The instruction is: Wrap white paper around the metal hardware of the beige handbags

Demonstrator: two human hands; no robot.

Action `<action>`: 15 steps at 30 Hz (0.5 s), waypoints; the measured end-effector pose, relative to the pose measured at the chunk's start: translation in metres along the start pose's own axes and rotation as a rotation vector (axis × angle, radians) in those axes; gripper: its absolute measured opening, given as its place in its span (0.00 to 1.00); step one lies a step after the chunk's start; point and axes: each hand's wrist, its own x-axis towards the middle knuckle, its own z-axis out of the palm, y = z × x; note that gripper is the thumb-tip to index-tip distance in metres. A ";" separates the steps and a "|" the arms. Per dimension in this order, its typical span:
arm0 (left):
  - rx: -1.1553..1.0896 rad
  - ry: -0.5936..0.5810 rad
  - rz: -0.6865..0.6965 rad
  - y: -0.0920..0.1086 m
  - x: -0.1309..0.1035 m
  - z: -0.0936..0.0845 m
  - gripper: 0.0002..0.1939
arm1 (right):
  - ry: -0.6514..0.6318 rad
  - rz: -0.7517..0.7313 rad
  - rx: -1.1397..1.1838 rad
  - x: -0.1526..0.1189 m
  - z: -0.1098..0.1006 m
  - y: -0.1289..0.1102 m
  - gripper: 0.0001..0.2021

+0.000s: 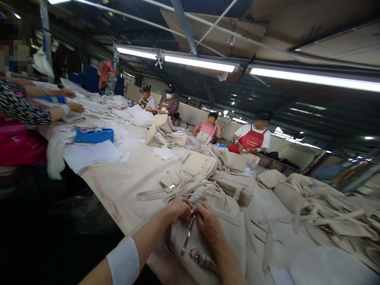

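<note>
A cream handbag (228, 233) lies in front of me at the table's near edge, with a metal zip line and a gold buckle (196, 255) on its face. My left hand (179, 208) is closed at the upper end of the zip, its fingertips pinched on a small part I cannot make out. Right beside it, my right hand (206, 217) has its thumb and fingers pressed together at the same spot. The fingertips of both hands nearly meet. A thin cream strap (154, 194) loops just beyond them.
More cream bags (198, 164) are heaped beyond my hands, and a pile of straps and bags (326, 209) lies at right. A blue tray (94, 135) and white sheets (92, 155) sit at left. Co-workers (252, 138) are around the table; one co-worker's hand (75, 107) reaches in at left.
</note>
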 end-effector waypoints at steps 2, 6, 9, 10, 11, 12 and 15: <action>-0.004 0.001 -0.003 0.000 -0.001 0.002 0.09 | -0.002 -0.031 -0.020 -0.003 0.000 0.000 0.11; -0.007 0.005 -0.002 0.000 0.000 0.004 0.08 | 0.039 -0.053 -0.113 -0.007 0.002 -0.002 0.09; -0.018 -0.014 -0.016 0.000 0.003 0.002 0.07 | 0.075 -0.044 -0.224 -0.010 0.007 -0.004 0.09; -0.019 -0.031 -0.031 0.001 0.005 0.000 0.07 | 0.090 -0.040 -0.267 -0.011 0.009 -0.004 0.09; -0.015 -0.054 -0.055 0.000 0.008 -0.002 0.06 | 0.105 -0.037 -0.307 -0.012 0.011 -0.004 0.10; -0.004 -0.085 -0.086 0.000 0.012 -0.005 0.06 | 0.122 -0.036 -0.339 -0.014 0.013 -0.003 0.10; 0.074 -0.219 -0.184 -0.002 0.023 -0.010 0.10 | 0.169 -0.048 -0.369 -0.019 0.017 -0.002 0.11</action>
